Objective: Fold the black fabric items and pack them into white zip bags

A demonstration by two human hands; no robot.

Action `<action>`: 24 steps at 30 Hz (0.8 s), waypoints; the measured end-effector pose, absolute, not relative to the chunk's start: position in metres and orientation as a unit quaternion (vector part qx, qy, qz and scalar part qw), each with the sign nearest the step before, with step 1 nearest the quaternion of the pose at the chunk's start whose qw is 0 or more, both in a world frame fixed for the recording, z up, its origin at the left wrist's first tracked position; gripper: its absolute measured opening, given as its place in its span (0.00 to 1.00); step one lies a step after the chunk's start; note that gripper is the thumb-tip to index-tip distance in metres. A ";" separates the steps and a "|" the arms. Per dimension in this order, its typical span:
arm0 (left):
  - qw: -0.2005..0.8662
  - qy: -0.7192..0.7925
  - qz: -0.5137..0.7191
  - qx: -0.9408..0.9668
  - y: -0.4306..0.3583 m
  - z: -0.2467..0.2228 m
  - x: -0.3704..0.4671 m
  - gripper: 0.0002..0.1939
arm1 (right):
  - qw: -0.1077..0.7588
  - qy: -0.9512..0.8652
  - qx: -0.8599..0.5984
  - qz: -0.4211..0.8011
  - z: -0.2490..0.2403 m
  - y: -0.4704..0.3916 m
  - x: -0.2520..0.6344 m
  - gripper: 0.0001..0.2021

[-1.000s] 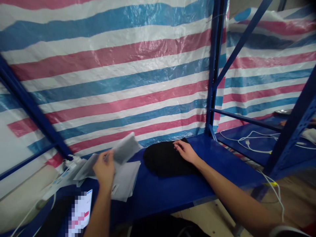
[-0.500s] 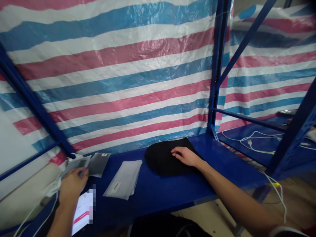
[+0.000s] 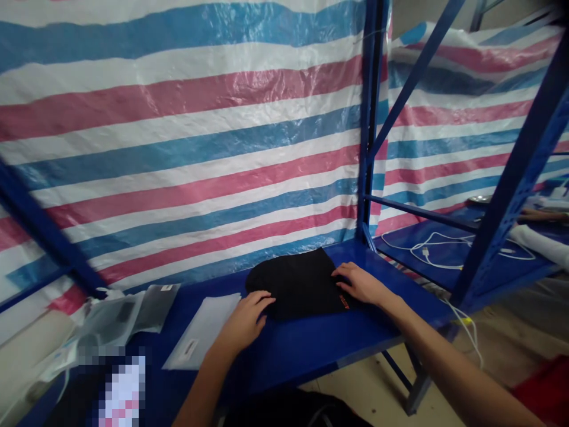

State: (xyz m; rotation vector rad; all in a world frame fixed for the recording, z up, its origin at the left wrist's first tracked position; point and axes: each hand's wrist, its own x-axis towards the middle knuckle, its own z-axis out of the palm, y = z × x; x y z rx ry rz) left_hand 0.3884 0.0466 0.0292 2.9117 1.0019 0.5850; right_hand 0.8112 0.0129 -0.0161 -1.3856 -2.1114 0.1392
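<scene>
A black beanie (image 3: 296,284) lies flat on the blue shelf top (image 3: 275,362), its rounded end to the left. Small orange lettering shows near its straight right edge. My left hand (image 3: 244,320) rests at the beanie's lower left edge, fingers stretched out and thumb apart. At the right edge, the fingertips of my right hand (image 3: 362,284) touch the cloth, the fingers loosely spread. Beside my left forearm is a frosted plastic bag (image 3: 200,335) with a small white label, partly covered by the hand.
Farther left lie a grey plastic bag (image 3: 155,308) and clear plastic wrapping (image 3: 109,320). A lit screen (image 3: 122,394), partly pixelated, is at the lower left. Blue posts (image 3: 368,118) and a striped tarp (image 3: 200,148) enclose the back. White cables (image 3: 427,252) cover part of the right shelf.
My left hand has moved right, from the plastic bags to the beanie's left edge. My right hand has shifted from the beanie's middle to its right edge, uncovering orange lettering. The view has swung right.
</scene>
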 end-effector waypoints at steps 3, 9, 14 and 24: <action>-0.023 0.344 0.147 0.927 0.048 0.016 0.393 0.28 | 0.290 -0.787 -0.542 0.044 -0.021 0.012 0.820 0.16; -0.072 0.341 0.152 0.925 0.052 0.015 0.389 0.26 | 0.327 -0.791 -0.514 0.060 -0.009 -0.006 0.811 0.15; -0.079 0.311 0.168 0.932 0.041 0.022 0.394 0.26 | 0.280 -0.825 -0.466 0.152 0.003 -0.033 0.804 0.21; -0.099 0.273 0.166 0.942 0.031 0.006 0.403 0.16 | 0.380 -0.790 -0.474 0.081 -0.028 -0.058 0.795 0.14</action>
